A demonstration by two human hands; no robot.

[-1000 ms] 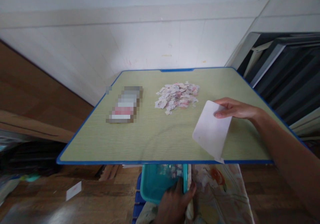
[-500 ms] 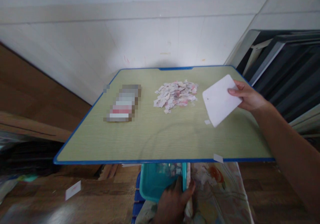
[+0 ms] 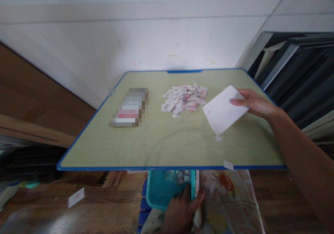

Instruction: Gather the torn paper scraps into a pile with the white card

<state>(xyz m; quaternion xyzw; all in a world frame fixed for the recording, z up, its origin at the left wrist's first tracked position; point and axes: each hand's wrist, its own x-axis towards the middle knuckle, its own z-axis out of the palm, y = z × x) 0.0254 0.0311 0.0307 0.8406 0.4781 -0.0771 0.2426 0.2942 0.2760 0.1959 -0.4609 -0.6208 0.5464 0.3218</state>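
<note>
My right hand [image 3: 254, 102] pinches a white rounded-corner card [image 3: 225, 110] between thumb and fingers, tilted over the right part of the table [image 3: 146, 150]. By the card's lower corner lies a small paper scrap [image 3: 218, 138]. A larger white scrap [image 3: 228, 165] lies at the front edge. To the card's left is a heap of torn paper bits [image 3: 184, 100], some pinkish. Below the table edge, my left hand [image 3: 181, 208] grips the right side of a teal basin [image 3: 159, 192], its fingertips partly hidden. More paper bits lie inside the basin.
A blurred-out rectangular object [image 3: 129, 107] lies on the table's left. Dark panels [image 3: 300, 70] lean at the right, and a brown board [image 3: 39, 91] stands at left. A patterned cloth [image 3: 229, 206] is beside the basin. A paper piece [image 3: 76, 197] lies on the floor.
My right hand has shifted left with the card. The small scrap at the card's lower corner has come nearer the front edge. My left hand and the basin stay put.
</note>
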